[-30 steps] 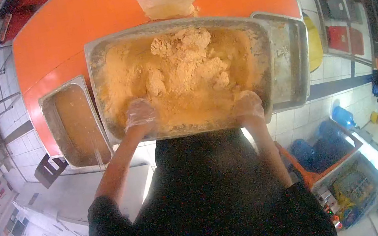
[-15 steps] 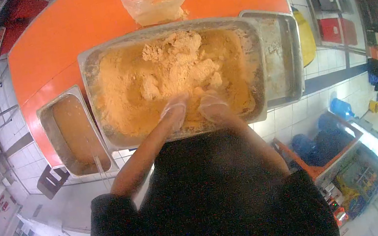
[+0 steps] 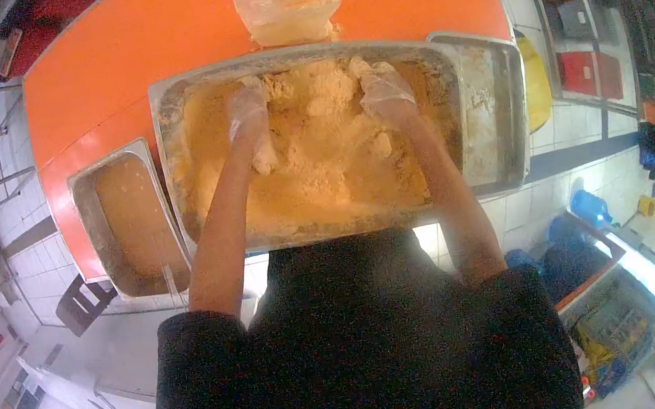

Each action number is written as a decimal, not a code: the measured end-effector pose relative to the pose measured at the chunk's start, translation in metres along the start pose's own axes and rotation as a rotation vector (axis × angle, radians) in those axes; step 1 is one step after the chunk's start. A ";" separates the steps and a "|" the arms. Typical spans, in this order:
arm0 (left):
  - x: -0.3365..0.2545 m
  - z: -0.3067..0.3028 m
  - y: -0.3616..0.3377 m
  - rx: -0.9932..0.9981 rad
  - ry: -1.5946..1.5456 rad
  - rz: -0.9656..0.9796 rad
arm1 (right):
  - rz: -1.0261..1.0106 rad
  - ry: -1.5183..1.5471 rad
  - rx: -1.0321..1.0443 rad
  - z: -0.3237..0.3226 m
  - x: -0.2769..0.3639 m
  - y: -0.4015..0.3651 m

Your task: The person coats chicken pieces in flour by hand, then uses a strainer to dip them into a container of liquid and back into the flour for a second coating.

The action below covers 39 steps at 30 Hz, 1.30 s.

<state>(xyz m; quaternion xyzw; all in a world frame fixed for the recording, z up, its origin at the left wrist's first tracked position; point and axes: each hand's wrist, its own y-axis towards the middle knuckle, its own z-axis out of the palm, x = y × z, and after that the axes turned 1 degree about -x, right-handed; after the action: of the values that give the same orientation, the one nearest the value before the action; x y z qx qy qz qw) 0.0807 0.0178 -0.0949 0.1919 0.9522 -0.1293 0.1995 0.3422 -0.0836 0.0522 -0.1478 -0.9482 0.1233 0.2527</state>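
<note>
A large metal tray [image 3: 252,63] holds orange-yellow powder [image 3: 300,196] with coated lumpy pieces [image 3: 326,92] in its upper middle. Both hands wear clear gloves and reach to the far part of the tray. My left hand [image 3: 248,118] is at the left of the lumps, next to a pale coated piece; its fingertips are buried or blurred. My right hand [image 3: 387,95] lies to the right of the lumps, beside another coated piece, its fingers also hard to make out. Whether either hand grips anything cannot be told.
A clear plastic bag [image 3: 286,8] lies on the orange table [image 3: 143,36] beyond the tray. A smaller pan of liquid [image 3: 131,220] stands left, a powder-dusted metal tray [image 3: 493,107] right. Blue containers [image 3: 588,208] are at the lower right.
Both hands have moved from the tray's near edge to its far part and spread apart to either side of the lumps. Powder now lies heaped nearer the front.
</note>
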 end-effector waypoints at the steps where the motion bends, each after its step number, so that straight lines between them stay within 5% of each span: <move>1: 0.008 0.022 0.002 -0.055 0.010 0.061 | -0.050 -0.170 0.114 -0.001 0.000 0.006; 3: 0.020 0.061 0.002 -0.155 0.036 0.185 | -0.099 -0.337 0.228 0.009 -0.014 0.009; 5: 0.027 0.076 0.000 -0.251 0.063 0.307 | -0.332 -0.043 0.072 0.023 -0.038 0.006; 8: -0.032 -0.001 -0.037 0.050 -0.390 0.071 | -0.294 -0.168 -0.187 0.030 -0.012 0.003; 13: -0.002 -0.066 -0.097 0.257 -1.264 -0.465 | -0.530 0.005 -0.050 -0.009 0.057 -0.014; 15: 0.053 -0.066 -0.095 0.261 -0.452 -0.394 | -0.526 -0.041 0.074 -0.008 0.052 -0.011; 17: 0.026 -0.130 -0.082 0.247 -0.206 -0.298 | 0.154 -0.240 0.161 0.001 0.023 -0.004; 19: 0.021 -0.151 -0.079 0.225 0.042 -0.217 | -0.003 -1.247 0.418 -0.001 0.022 -0.013; 20: 0.024 -0.141 -0.074 0.178 0.050 -0.208 | -0.015 -1.352 0.414 0.001 0.017 -0.018; 24: 0.024 -0.094 -0.043 -0.009 0.074 -0.144 | 0.000 -0.732 0.105 0.030 -0.010 -0.017; 32: -0.023 -0.104 -0.024 0.079 -0.328 -0.243 | -0.099 -0.447 0.006 0.055 -0.010 0.035; 35: -0.062 -0.101 -0.012 0.119 -0.498 -0.314 | -0.340 -0.302 0.106 0.123 -0.051 0.058; 36: -0.074 -0.101 -0.009 0.136 -0.546 -0.337 | -0.511 0.054 0.002 0.159 -0.067 0.065; 37: -0.085 -0.107 -0.007 0.160 -0.591 -0.367 | -0.676 0.412 -0.099 0.147 -0.048 0.061; 39: -0.103 -0.128 -0.006 0.211 -0.653 -0.429 | -0.417 0.109 0.152 0.070 -0.007 0.027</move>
<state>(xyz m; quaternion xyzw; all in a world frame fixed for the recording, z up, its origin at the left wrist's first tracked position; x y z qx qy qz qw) 0.1234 0.0211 0.0640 -0.0428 0.8388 -0.3191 0.4392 0.3173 -0.0722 -0.0182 0.0646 -0.9313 0.1310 0.3338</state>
